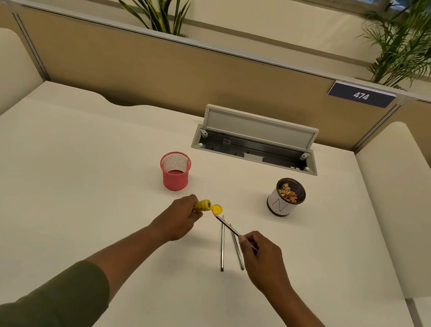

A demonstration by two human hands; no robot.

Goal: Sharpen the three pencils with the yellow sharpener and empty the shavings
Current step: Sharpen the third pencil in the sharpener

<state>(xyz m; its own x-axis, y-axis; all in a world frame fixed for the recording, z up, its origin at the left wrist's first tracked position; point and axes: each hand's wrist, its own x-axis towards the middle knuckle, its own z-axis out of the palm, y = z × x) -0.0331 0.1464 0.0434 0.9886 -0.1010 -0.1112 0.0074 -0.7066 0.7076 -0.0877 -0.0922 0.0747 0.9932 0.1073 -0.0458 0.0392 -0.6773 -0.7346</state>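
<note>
- Left hand (183, 218) grips the yellow sharpener (203, 205) mid-desk, its lid (217, 208) hanging open.
- Right hand (262, 256) pinches a pencil (227, 225) — tip at the lid.
- Two pencils (222, 247) lie beneath, on the desk (69, 170).
- Toward the far edge: pink cup (175, 171), shavings pot (286, 197).

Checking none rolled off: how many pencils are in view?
3. One pencil is in the right hand, tip at the sharpener; two lie on the desk beside it.

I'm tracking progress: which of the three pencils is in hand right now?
The pencil pinched by the right hand, its tip at the yellow sharpener; the other two lie on the desk.
</note>
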